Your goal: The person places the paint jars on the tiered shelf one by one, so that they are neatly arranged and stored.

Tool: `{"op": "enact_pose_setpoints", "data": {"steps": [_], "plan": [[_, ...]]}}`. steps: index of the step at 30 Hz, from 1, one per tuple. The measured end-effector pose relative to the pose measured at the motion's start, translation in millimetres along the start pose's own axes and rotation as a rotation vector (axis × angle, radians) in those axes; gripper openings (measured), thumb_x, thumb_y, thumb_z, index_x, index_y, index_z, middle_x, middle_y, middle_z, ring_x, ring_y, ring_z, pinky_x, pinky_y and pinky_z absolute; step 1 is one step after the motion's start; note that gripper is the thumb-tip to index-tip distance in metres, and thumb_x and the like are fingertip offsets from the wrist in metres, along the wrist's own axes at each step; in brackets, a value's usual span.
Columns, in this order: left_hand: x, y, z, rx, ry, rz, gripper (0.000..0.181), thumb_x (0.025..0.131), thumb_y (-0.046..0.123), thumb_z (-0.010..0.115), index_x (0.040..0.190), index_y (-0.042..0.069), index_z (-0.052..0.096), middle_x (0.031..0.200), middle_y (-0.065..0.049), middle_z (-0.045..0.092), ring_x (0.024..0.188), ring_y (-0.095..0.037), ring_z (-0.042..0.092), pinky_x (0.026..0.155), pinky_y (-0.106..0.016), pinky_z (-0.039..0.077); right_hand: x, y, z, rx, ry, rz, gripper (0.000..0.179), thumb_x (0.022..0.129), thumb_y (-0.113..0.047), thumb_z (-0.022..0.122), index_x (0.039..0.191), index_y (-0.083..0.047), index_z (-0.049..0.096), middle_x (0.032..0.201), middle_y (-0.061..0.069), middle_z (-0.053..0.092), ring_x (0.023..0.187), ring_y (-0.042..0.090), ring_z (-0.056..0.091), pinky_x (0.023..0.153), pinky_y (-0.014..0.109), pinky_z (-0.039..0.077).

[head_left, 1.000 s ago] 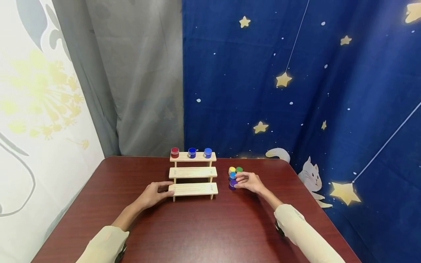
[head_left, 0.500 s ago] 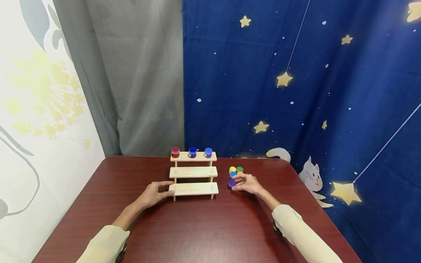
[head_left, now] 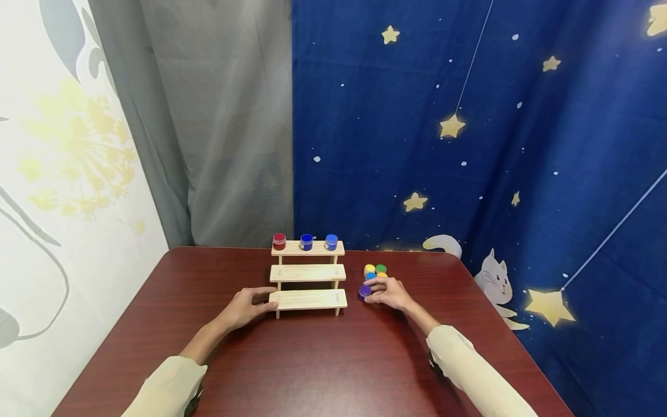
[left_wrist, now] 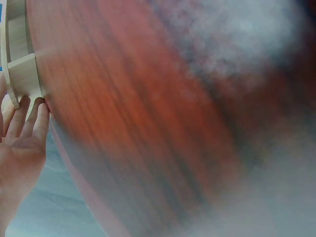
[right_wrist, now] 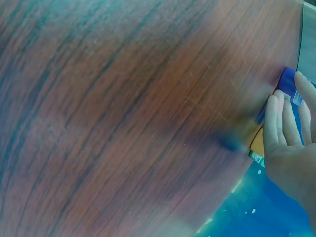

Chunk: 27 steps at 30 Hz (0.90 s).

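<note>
A three-step wooden stand [head_left: 308, 299] is on the table, with a red paint jar [head_left: 279, 242], a dark blue jar [head_left: 306, 242] and a lighter blue jar [head_left: 331, 242] along its top step. My left hand [head_left: 243, 310] holds the left end of the lowest step between thumb and fingers; the left wrist view shows the fingers against the wood [left_wrist: 24, 74]. Right of the stand, my right hand [head_left: 389, 293] pinches a small purple paint jar [head_left: 364, 293] between thumb and fingertips. In the right wrist view that purple jar [right_wrist: 286, 81] is partly hidden by the fingers.
Behind my right hand stand a yellow jar [head_left: 369, 269], a green jar [head_left: 381, 269], a blue jar [head_left: 370, 276] and an orange-yellow jar [head_left: 383, 275], close together. The reddish-brown table [head_left: 323, 365] ends at a star-patterned blue curtain [head_left: 365, 174] and a grey one [head_left: 239, 145].
My right hand has moved slightly left with the purple jar, away from the blue jar, and the orange-yellow jar now shows better. My left hand stays on the stand.
</note>
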<state>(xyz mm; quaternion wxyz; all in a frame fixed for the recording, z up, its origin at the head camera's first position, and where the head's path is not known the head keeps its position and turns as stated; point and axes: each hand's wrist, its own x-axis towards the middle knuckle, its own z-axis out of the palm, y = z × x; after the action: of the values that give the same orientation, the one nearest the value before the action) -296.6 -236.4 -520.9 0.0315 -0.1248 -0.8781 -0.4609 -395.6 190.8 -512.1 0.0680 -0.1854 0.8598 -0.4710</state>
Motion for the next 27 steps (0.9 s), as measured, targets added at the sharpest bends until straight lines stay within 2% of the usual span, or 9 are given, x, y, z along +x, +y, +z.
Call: {"op": "enact_pose_setpoints", "data": {"steps": [6,12,16,27], "plan": [[0.4,1.4,0.9,0.007,-0.002,-0.003,0.046,0.094,0.027,0.080,0.132,0.004,0.070,0.126,-0.016,0.071,0.114,-0.027,0.069,0.088,-0.034,0.058,-1.8,-2,-2,-0.040,0.017,-0.018,0.044,0.080,-0.006,0.090,0.121,-0.001,0.075,0.105,0.016,0.078,0.101,0.028,0.075,0.078,0.022,0.057],[-0.6,1.5,0.1,0.023,0.005,-0.006,0.046,0.094,0.028,0.080,0.133,0.004,0.070,0.127,-0.017,0.071,0.116,-0.028,0.068,0.089,-0.035,0.057,-2.6,-7,-7,-0.067,0.049,-0.033,0.041,0.080,-0.006,0.091,0.118,-0.002,0.076,0.103,0.015,0.078,0.100,0.027,0.075,0.084,0.029,0.059],[-1.2,1.0,-1.2,0.031,0.008,0.002,0.046,0.094,0.029,0.081,0.132,0.005,0.071,0.127,-0.017,0.071,0.116,-0.029,0.069,0.088,-0.037,0.057,-1.8,-11,-12,-0.064,0.074,-0.055,0.041,0.078,-0.006,0.092,0.116,-0.002,0.077,0.102,0.015,0.078,0.099,0.028,0.076,0.084,0.032,0.060],[0.2,-1.6,0.2,0.021,0.005,0.014,0.046,0.092,0.028,0.082,0.131,0.005,0.071,0.126,-0.018,0.071,0.114,-0.028,0.070,0.086,-0.034,0.058,-3.2,-25,-22,-0.103,0.059,-0.089,0.044,0.080,-0.005,0.091,0.120,0.003,0.074,0.102,0.019,0.078,0.098,0.030,0.076,0.083,0.030,0.060]]}}
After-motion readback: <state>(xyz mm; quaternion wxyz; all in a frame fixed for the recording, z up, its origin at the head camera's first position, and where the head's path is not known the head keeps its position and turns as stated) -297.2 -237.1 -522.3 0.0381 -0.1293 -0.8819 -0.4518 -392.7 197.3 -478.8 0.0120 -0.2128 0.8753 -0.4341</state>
